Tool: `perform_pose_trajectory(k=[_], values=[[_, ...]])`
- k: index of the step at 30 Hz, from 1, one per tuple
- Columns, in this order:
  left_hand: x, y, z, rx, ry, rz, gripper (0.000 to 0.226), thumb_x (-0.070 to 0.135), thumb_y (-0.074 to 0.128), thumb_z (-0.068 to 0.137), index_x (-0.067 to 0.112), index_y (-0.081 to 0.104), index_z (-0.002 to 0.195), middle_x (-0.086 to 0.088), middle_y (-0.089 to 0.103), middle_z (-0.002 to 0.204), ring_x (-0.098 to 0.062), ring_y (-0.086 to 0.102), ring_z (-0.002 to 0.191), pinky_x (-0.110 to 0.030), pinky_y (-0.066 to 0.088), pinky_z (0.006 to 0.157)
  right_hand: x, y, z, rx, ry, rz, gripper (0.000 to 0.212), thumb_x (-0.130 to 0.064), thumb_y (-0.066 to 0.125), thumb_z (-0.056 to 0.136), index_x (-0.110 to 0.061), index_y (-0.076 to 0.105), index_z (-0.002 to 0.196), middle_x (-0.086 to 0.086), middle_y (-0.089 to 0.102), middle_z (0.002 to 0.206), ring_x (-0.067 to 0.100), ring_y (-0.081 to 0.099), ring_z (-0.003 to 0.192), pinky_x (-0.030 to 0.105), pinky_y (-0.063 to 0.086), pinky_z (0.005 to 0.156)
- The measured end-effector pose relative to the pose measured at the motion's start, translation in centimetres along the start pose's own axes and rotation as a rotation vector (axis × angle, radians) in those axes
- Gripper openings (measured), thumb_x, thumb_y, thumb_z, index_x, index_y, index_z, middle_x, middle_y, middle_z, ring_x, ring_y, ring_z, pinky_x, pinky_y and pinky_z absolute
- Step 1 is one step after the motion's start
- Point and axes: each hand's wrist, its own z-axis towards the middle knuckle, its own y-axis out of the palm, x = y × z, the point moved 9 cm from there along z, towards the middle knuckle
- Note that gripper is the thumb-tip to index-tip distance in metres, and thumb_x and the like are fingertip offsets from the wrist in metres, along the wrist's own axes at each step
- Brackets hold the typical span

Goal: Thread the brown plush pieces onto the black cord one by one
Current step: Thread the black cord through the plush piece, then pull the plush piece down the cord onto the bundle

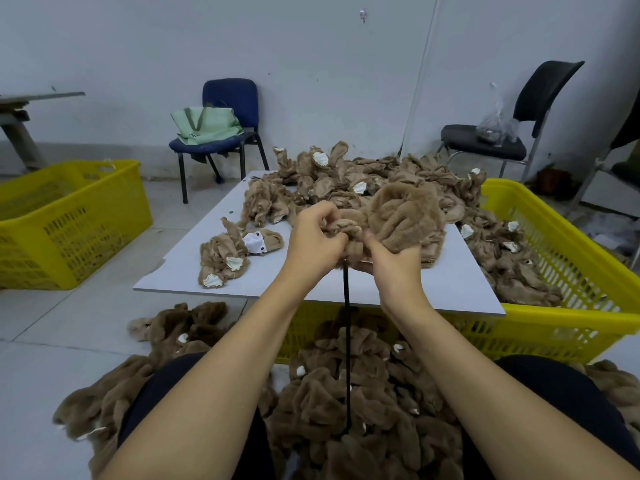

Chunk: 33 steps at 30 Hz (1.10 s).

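Note:
Both hands work above the front of a white board [207, 268]. My left hand [317, 242] pinches a fold of a brown plush piece [405, 216]. Gripping the same piece from below is my right hand [394, 261]. A black cord [347, 341] hangs straight down from between the hands to a mass of threaded brown plush pieces [346, 403] on the floor between my knees. A heap of loose brown plush pieces [346, 178] covers the far half of the board. A smaller plush piece with a white muzzle [239, 251] lies at the board's left.
A yellow crate [554, 258] under and right of the board holds more plush. Another yellow crate [69, 216] stands on the floor at left. A blue chair [232, 98] with a green bag [204, 126] and a black chair [519, 133] stand by the wall.

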Motion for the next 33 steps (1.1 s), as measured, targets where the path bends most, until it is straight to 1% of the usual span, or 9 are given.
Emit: perform_pose_trajectory(k=[2,6,9,11,14,19,24,27,33], values=[[0.2,-1.3,0.0,0.143,0.063,0.020,0.024,-0.016,0.050,0.071,0.004,0.039,0.066,-0.008,0.050,0.067,-0.006,0.053,0.064,-0.029,0.041,0.053,-0.5,1.0,-0.6,-0.064,-0.039,0.017,0.022,-0.006,0.069,0.095,-0.020,0.065,0.111,-0.003,0.076,0.102,0.022,0.074,0.099,0.040,0.064,0.076],[0.3,-2.9,0.3,0.288,0.074,0.071,0.039,-0.014,0.046,0.069,0.018,0.026,0.061,0.002,0.025,0.058,-0.012,0.022,0.057,-0.033,0.019,0.052,-1.7,1.7,-0.9,-0.119,-0.089,-0.006,0.019,-0.004,0.070,0.093,-0.021,0.069,0.102,-0.007,0.078,0.093,0.016,0.076,0.090,0.033,0.063,0.075],[0.0,-1.2,0.6,0.093,0.048,0.011,0.025,-0.007,0.056,0.076,0.011,0.045,0.065,-0.009,0.044,0.062,-0.015,0.043,0.052,-0.033,0.039,0.045,-0.6,-0.3,0.0,-0.029,0.032,0.125,0.023,-0.003,0.065,0.097,-0.009,0.063,0.119,0.003,0.075,0.103,0.017,0.076,0.089,0.031,0.062,0.070],[-1.0,0.7,0.3,-0.178,-0.039,-0.063,0.015,0.006,0.075,0.083,0.009,0.063,0.090,-0.012,0.066,0.089,-0.015,0.067,0.073,-0.032,0.056,0.062,0.7,-1.3,0.4,0.012,0.142,0.209,0.028,-0.003,0.062,0.099,-0.003,0.060,0.126,0.012,0.075,0.110,0.023,0.076,0.095,0.033,0.063,0.071],[-2.6,1.8,-0.2,-0.359,-0.110,0.083,0.038,0.022,0.083,0.083,0.017,0.060,0.114,-0.002,0.061,0.117,-0.016,0.066,0.103,-0.028,0.056,0.084,2.2,-1.6,0.3,0.001,0.275,0.296,0.033,-0.002,0.060,0.099,0.007,0.056,0.131,0.022,0.073,0.111,0.029,0.076,0.094,0.033,0.062,0.070],[-1.3,0.1,0.2,-0.097,0.035,0.070,0.032,-0.013,0.064,0.081,0.013,0.048,0.073,-0.007,0.050,0.084,-0.015,0.056,0.066,-0.036,0.057,0.053,2.2,0.0,-0.6,-0.139,0.298,0.326,0.024,-0.002,0.061,0.098,0.008,0.063,0.120,0.019,0.076,0.102,0.029,0.076,0.090,0.030,0.061,0.074],[-2.0,-1.3,0.3,0.127,0.005,0.198,0.021,-0.014,0.047,0.071,0.002,0.034,0.063,-0.010,0.038,0.064,-0.026,0.038,0.059,-0.042,0.035,0.053,1.9,1.3,-1.8,-0.198,0.237,0.196,0.013,-0.008,0.065,0.097,0.001,0.068,0.106,0.010,0.074,0.078,0.020,0.072,0.069,0.027,0.060,0.070],[-2.2,0.2,0.0,-0.043,-0.075,0.008,0.029,-0.015,0.055,0.076,0.008,0.044,0.063,-0.010,0.044,0.061,-0.022,0.057,0.049,-0.037,0.048,0.048,1.7,-0.5,-0.6,-0.114,0.265,0.236,0.020,-0.013,0.063,0.100,0.003,0.069,0.111,0.014,0.076,0.085,0.021,0.071,0.071,0.026,0.059,0.069],[-2.4,2.8,-1.4,-0.489,-0.174,-0.117,0.025,0.002,0.079,0.084,0.010,0.067,0.103,-0.013,0.066,0.105,-0.016,0.073,0.090,-0.030,0.061,0.084,3.0,-1.7,0.1,-0.099,0.477,0.498,0.021,-0.013,0.057,0.102,-0.001,0.070,0.091,0.011,0.071,0.077,0.019,0.067,0.066,0.026,0.057,0.063]])
